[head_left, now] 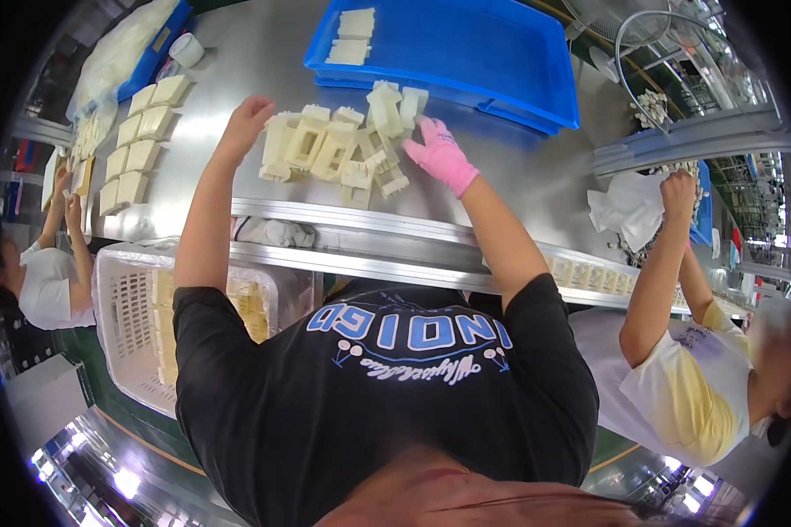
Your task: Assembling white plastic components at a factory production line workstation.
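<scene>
A loose heap of cream plastic housings (pixel 332 151), hollow blocks with rectangular openings, lies on the metal table in front of me. My left hand (pixel 248 123), bare, is at the heap's left edge with its fingers curled together; whether anything is inside them is hidden. My right hand (pixel 446 160) wears a pink glove and is on the right side of the heap. Its thumb and fingers are spread, the fingertips close to an upright housing (pixel 413 105). Whether they touch it is hard to see.
Beyond the heap sits a blue tray (pixel 466 53) with a few cream pieces (pixel 354 37) inside. Cream blocks in rows (pixel 141 140) and a white tape roll (pixel 186 50) are at left. Below the table edge stands a white basket (pixel 136 329). Co-workers (pixel 48 281) (pixel 677 369) are on both sides.
</scene>
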Action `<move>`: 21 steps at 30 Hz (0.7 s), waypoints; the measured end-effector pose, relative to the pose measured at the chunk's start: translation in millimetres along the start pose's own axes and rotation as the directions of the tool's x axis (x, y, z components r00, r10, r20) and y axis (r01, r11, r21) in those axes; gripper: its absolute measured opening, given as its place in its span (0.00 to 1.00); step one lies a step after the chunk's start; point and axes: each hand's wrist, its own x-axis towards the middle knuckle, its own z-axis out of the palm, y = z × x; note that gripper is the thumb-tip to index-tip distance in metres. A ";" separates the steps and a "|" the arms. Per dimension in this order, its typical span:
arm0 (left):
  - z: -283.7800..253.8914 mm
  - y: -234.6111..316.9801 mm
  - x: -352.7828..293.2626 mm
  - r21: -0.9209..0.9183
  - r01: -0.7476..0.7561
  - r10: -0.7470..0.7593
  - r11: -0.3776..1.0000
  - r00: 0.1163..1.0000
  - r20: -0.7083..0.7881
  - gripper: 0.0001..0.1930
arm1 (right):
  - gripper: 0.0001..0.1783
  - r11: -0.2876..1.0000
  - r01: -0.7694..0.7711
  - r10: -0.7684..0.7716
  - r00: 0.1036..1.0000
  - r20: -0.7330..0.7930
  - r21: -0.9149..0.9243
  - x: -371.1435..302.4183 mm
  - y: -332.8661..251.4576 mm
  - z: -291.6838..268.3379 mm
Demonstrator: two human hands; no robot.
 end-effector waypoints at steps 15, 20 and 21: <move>72.1 40.0 161.4 0.792 -0.388 0.410 0.472 0.892 0.193 0.23 | 0.22 0.949 -0.002 0.015 0.999 -0.040 0.316 10.2 18.4 24.5; 88.1 28.2 199.2 0.911 -0.340 0.149 0.234 0.938 0.312 0.32 | 0.22 0.934 -0.056 0.053 0.998 0.017 0.353 10.5 28.6 34.1; 93.3 29.8 204.2 0.901 -0.369 0.164 0.231 0.927 0.337 0.32 | 0.22 0.924 -0.080 0.076 0.997 0.024 0.375 10.0 31.2 33.1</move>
